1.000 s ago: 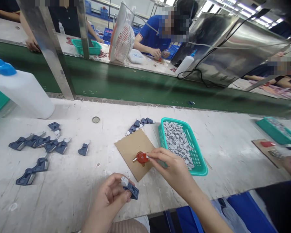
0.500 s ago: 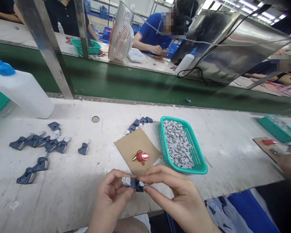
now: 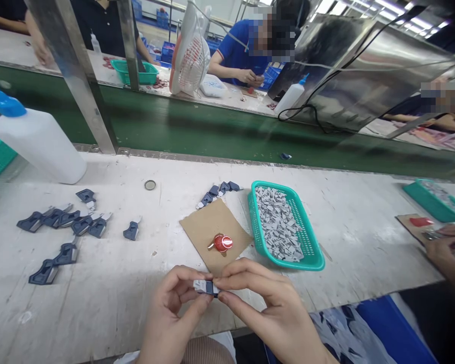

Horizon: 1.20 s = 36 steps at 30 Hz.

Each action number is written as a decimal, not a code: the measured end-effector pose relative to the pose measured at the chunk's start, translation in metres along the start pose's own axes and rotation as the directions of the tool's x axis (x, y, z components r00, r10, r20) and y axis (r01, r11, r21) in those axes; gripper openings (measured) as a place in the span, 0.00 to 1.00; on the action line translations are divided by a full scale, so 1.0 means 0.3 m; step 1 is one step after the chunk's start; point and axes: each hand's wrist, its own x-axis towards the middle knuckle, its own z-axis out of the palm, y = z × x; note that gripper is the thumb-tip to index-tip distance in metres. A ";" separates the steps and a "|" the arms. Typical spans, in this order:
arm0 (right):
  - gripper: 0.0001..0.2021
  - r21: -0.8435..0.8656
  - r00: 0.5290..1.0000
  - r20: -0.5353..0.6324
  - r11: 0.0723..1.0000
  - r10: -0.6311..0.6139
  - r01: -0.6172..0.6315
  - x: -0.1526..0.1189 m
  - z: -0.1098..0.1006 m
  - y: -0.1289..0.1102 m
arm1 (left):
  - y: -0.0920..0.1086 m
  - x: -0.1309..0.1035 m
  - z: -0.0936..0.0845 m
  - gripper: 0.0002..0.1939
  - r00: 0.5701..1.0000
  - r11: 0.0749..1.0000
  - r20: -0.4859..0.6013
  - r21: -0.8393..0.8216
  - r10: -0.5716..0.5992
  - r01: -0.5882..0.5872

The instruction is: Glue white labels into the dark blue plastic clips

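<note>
Near the table's front edge, my left hand [image 3: 176, 303] pinches a small dark-blue and light-grey plastic piece [image 3: 209, 287] between thumb and fingers. The fingertips of my right hand [image 3: 265, 298] press on its other end and partly cover it. Just beyond my hands lies a brown cardboard square [image 3: 200, 225] bearing a glossy red blob [image 3: 223, 243] with a small stick-like thing in it. Right of the cardboard, a green basket [image 3: 314, 253] holds many small grey plastic pieces [image 3: 276, 222]. Several similar blue-grey pieces [image 3: 214, 191] lie in a row behind the cardboard.
More blue-grey pieces [image 3: 64, 220] are scattered at the left, near a white bottle [image 3: 41, 144] with a blue nozzle. A bottle cap [image 3: 150, 185] lies mid-table. Beyond runs a green belt [image 3: 182, 131] with a metal post [image 3: 76, 76]. A co-worker's hands [image 3: 445, 247] are at the right.
My right fingertips have shifted slightly left along the piece and cover more of it. A small dark piece on the green belt has moved left. The co-worker's hands at right reach further in.
</note>
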 end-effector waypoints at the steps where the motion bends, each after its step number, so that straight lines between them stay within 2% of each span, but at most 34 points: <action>1: 0.09 0.030 0.999 -0.003 0.999 0.040 -0.040 0.001 0.001 0.000 | 0.000 -0.001 -0.001 0.10 1.000 1.000 -0.006 0.011 0.009 -0.009; 4: 0.04 0.157 0.986 0.015 0.973 0.168 -0.168 0.001 0.001 0.003 | -0.001 -0.004 -0.005 0.09 0.999 0.998 -0.017 0.049 0.037 -0.037; 7: 0.01 0.317 0.966 0.087 0.912 0.245 -0.260 0.000 0.002 0.013 | -0.002 -0.007 -0.010 0.06 0.994 0.989 0.015 0.098 0.109 -0.110; 11: 0.12 0.591 0.919 0.227 0.704 0.321 -0.393 -0.002 0.026 0.030 | -0.008 -0.007 -0.012 0.04 0.977 0.957 0.030 0.199 0.211 -0.212; 14: 0.16 0.675 0.889 0.281 0.585 0.361 -0.450 -0.006 0.053 0.037 | -0.013 -0.003 -0.010 0.05 0.972 0.952 0.001 0.202 0.236 -0.232; 16: 0.18 0.716 0.889 0.275 0.539 0.366 -0.443 -0.008 0.065 0.039 | -0.014 -0.001 -0.007 0.05 0.972 0.957 -0.001 0.175 0.236 -0.232; 19: 0.18 0.752 0.901 0.234 0.520 0.364 -0.405 -0.012 0.076 0.048 | -0.011 0.003 0.000 0.06 0.975 0.962 0.015 0.158 0.222 -0.221; 23: 0.18 0.729 0.915 0.201 0.570 0.350 -0.379 -0.016 0.077 0.061 | -0.004 0.012 0.014 0.06 0.975 0.962 0.049 0.161 0.215 -0.220; 26: 0.16 0.633 0.936 0.202 0.690 0.289 -0.350 -0.017 0.036 0.063 | 0.014 0.043 0.000 0.07 0.984 0.963 0.077 0.209 0.160 -0.172; 28: 0.17 0.482 0.961 0.134 0.832 0.241 -0.275 -0.009 -0.031 0.075 | 0.036 0.081 -0.033 0.10 0.993 0.960 0.078 0.257 0.092 -0.109; 30: 0.15 0.187 0.980 -0.046 0.965 0.196 -0.184 0.014 -0.127 0.111 | 0.061 0.131 -0.081 0.15 0.999 0.951 0.019 0.307 0.029 -0.034; 31: 0.13 -0.019 0.973 -0.158 0.985 0.167 -0.172 0.031 -0.181 0.141 | 0.073 0.156 -0.108 0.18 0.999 0.949 -0.031 0.316 -0.006 0.015; 32: 0.12 -0.212 0.954 -0.278 0.961 0.116 -0.178 0.053 -0.236 0.178 | 0.084 0.180 -0.134 0.21 0.995 0.947 -0.087 0.314 -0.041 0.066; 33: 0.12 -0.386 0.932 -0.355 0.897 0.069 -0.214 0.076 -0.288 0.219 | 0.094 0.201 -0.158 0.24 0.988 0.944 -0.138 0.313 -0.065 0.106; 34: 0.12 -0.533 0.925 -0.380 0.814 0.015 -0.233 0.101 -0.334 0.263 | 0.102 0.219 -0.178 0.27 0.981 0.936 -0.178 0.325 -0.080 0.136; 36: 0.13 -0.605 0.926 -0.378 0.756 0.005 -0.251 0.150 -0.403 0.344 | 0.115 0.242 -0.205 0.29 0.976 0.894 -0.203 0.420 -0.073 0.154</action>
